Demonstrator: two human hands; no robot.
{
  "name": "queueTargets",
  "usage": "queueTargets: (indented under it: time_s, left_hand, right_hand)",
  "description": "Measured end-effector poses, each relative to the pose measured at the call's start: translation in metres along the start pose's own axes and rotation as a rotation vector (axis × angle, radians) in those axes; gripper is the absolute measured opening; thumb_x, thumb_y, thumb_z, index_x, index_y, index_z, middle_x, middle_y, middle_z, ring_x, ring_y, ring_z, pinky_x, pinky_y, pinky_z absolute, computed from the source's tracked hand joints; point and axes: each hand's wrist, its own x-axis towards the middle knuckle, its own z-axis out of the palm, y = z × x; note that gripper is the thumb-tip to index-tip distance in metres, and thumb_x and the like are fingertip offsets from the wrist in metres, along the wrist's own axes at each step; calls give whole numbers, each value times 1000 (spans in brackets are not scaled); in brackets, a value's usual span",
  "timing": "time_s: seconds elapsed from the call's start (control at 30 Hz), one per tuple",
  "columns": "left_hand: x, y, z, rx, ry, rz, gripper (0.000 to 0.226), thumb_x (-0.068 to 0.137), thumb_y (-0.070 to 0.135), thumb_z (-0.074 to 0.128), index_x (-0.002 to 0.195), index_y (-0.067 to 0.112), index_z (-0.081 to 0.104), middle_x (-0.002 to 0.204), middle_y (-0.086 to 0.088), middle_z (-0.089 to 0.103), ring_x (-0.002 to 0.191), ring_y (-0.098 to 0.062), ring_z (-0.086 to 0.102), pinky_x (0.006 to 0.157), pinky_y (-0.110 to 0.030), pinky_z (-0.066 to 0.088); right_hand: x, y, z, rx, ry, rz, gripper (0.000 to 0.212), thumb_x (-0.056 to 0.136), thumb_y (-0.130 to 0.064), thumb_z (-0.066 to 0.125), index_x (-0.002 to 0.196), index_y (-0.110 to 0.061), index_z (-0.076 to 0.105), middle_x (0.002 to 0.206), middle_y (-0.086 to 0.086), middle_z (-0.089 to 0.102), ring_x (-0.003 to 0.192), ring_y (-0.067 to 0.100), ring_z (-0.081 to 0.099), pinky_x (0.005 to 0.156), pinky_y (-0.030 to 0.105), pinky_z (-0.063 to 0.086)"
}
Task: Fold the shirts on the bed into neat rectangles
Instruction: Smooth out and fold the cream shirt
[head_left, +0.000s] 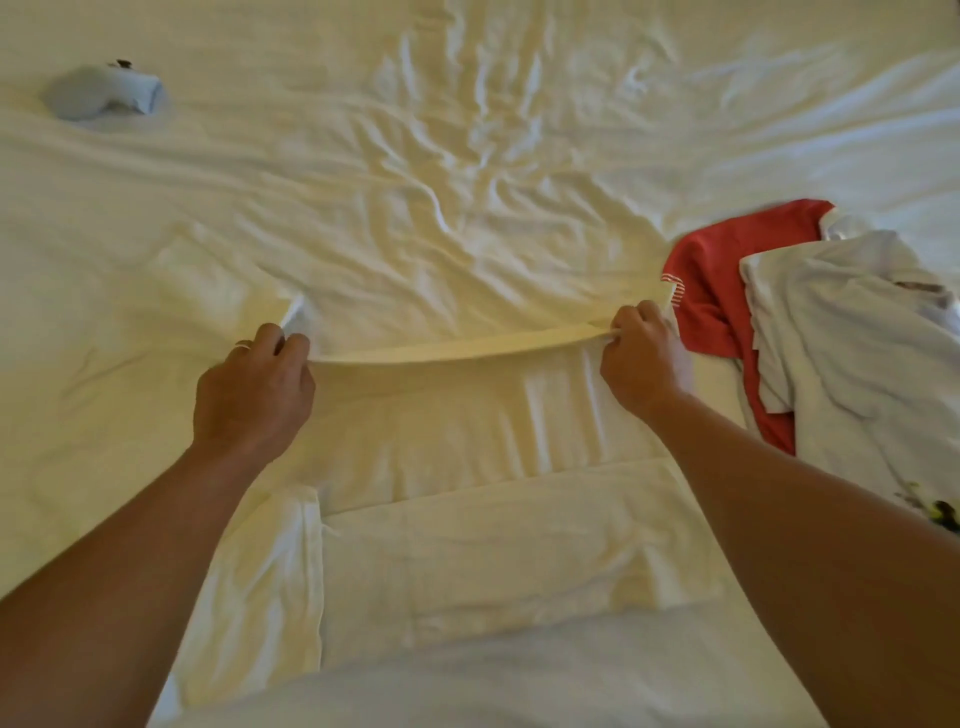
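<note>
Cream shirt (467, 519) lies at the near edge of the bed (467, 156), partly folded, lower panel flat. My left hand (254, 395) and right hand (641, 358) each pinch its far fold edge, lifted taut between them. Risk: uneven pull would skew the fold and spoil the rectangle. Fabric pale, softly creased. Toward the right edge, red shirt (711, 280) under a white shirt (852, 332), unfolded.

Warm, yellowish, even lighting over the white bed sheet (467, 156), cooler and bluer toward the far right. Shadows are soft and shallow, lying in the sheet's wrinkles. No hard glare. Overall focus is slightly soft; the red shirt (727, 270) shows blurred edges. Wide-angle distortion bends the frame's edges.
</note>
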Motion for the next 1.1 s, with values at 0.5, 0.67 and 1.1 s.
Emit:
queueTargets:
  time_s: [0.5, 0.67, 1.1]
  left_hand:
    - [-173, 24, 20, 38, 78, 144, 23, 95, 17, 50, 78, 9, 62, 78, -12, 54, 62, -35, 54, 50, -42, 38]
    - [-181, 33, 25, 109, 87, 116, 16, 92, 15, 54, 77, 10, 60, 79, -13, 54, 68, -36, 53, 59, -45, 33]
    - [-126, 81, 15, -85, 53, -44, 23, 86, 28, 57, 92, 13, 73, 98, -10, 61, 87, -36, 54, 77, -46, 34]
  right_hand:
    - [-158, 57, 18, 6, -30, 178, 20, 89, 2, 49, 102, 0, 63, 115, 17, 56, 106, 37, 52, 74, 37, 43]
    - [-163, 64, 20, -53, 2, 219, 22, 92, -1, 46, 106, 0, 63, 113, 18, 56, 97, 37, 52, 75, 35, 37]
    - [-126, 50, 11, 173, 151, 244, 20, 94, -19, 50, 92, -5, 64, 104, 12, 59, 92, 33, 55, 73, 36, 39]
